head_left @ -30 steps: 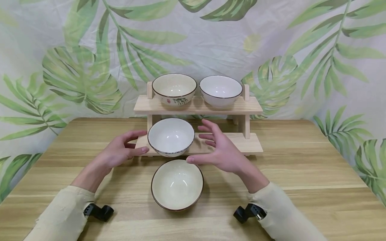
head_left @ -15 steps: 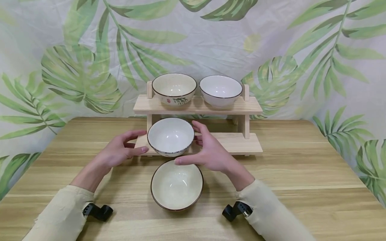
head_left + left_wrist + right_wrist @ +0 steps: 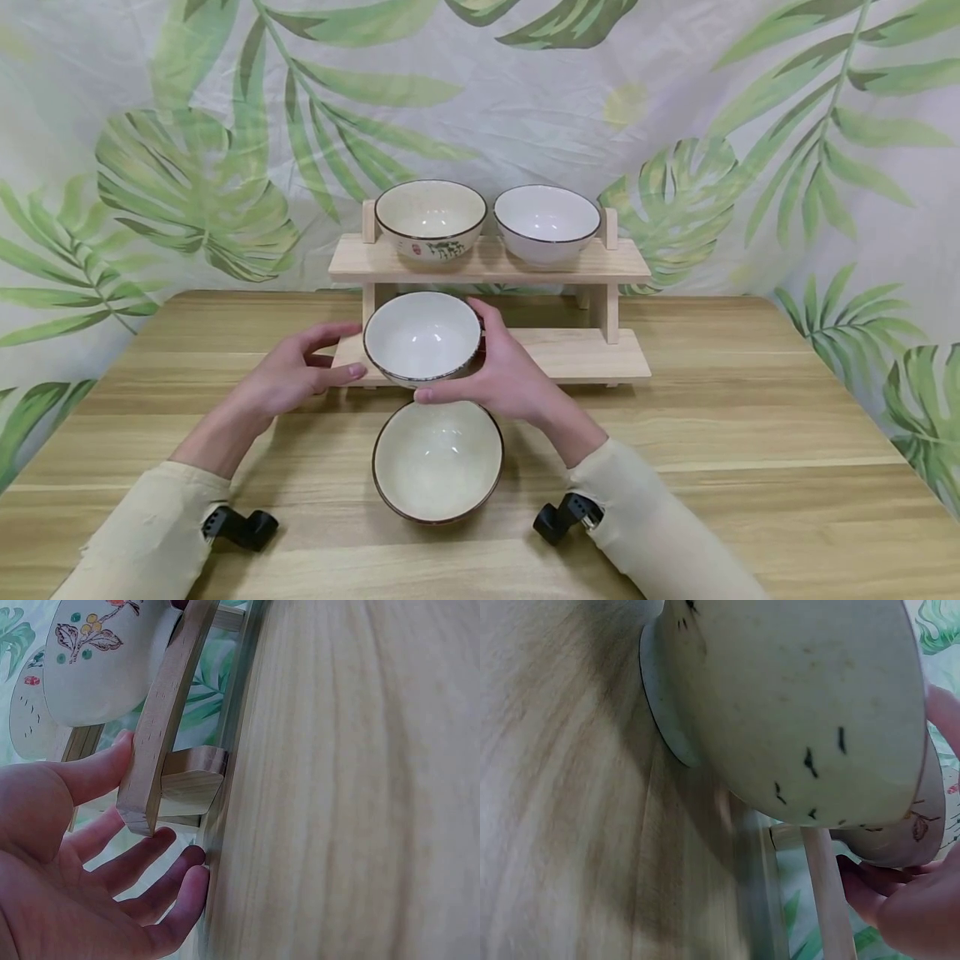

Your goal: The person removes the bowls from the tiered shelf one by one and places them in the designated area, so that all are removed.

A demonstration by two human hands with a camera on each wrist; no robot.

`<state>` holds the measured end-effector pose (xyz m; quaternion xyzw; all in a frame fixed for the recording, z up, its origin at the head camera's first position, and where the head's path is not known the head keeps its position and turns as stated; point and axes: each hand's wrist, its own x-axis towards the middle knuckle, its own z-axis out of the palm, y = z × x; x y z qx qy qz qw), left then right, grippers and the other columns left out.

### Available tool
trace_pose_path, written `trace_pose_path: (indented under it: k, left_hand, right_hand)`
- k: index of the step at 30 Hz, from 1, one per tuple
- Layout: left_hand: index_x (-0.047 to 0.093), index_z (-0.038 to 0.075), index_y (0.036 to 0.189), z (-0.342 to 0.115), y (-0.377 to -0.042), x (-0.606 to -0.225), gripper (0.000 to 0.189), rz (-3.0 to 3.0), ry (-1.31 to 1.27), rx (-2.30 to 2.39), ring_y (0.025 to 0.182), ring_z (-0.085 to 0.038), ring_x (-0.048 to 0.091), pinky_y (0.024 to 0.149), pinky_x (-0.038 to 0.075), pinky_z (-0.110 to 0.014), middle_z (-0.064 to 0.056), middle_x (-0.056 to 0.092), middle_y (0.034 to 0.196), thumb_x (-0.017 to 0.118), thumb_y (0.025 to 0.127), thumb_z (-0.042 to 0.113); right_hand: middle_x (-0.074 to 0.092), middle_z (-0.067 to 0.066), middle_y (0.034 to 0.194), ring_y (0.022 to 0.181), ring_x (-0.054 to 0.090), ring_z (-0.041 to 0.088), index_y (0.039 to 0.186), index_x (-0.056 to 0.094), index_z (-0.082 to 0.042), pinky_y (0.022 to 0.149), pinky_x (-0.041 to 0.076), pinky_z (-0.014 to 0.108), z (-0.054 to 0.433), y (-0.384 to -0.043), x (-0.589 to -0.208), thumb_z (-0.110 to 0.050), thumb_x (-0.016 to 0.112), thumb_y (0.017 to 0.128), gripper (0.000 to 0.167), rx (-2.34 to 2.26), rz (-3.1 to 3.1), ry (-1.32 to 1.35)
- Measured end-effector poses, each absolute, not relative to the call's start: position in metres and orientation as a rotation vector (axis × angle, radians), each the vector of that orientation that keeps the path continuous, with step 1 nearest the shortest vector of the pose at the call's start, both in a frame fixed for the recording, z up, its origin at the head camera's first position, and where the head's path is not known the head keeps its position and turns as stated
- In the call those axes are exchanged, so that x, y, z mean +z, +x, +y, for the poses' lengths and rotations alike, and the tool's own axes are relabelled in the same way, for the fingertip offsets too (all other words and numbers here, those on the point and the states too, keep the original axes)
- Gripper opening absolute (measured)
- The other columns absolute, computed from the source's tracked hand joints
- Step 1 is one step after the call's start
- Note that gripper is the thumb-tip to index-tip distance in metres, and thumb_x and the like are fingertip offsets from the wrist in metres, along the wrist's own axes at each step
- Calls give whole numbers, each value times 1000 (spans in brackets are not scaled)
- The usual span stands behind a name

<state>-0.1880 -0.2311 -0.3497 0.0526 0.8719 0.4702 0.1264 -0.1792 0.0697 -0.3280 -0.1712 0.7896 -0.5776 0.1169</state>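
- The left hand (image 3: 288,379) is at the left of the head frame, its thumb and fingers placed around the left end of the wooden shelf (image 3: 592,357), on the lower board.
- The lower white bowl (image 3: 422,337) stands on this board, near the middle of the frame.
- The right hand (image 3: 506,379) curves its fingers around the bowl's right side; whether the thumb touches it, I cannot tell.
- Just below, a cream bowl (image 3: 438,462) sits on the table (image 3: 750,417).
- Above, two more bowls (image 3: 546,221) stand side by side on the upper board.
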Motion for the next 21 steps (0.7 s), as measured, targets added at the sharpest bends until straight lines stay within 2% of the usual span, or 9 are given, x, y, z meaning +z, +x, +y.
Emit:
trace_pose_path:
  k: [13,21]
  left_hand:
    - [38,16,166,-232,-189,-350,81,2542,159,1358,138,-43,54,85,53,-32,-23,45,161,78,98,38]
    - [37,17,166,-232,-189,-350,81,2527,152,1363,139,-43,53,85,53,-32,-22,44,161,77,98,37]
  right_hand:
    - [48,1,155,135,59,22,168,15,-25,119,43,45,57,-179,-333,-27,103,68,133,-1741,2347,-420]
    - [48,1,157,132,61,23,168,17,-34,114,48,45,50,-177,-332,-32,105,63,137,-1739,2407,-325]
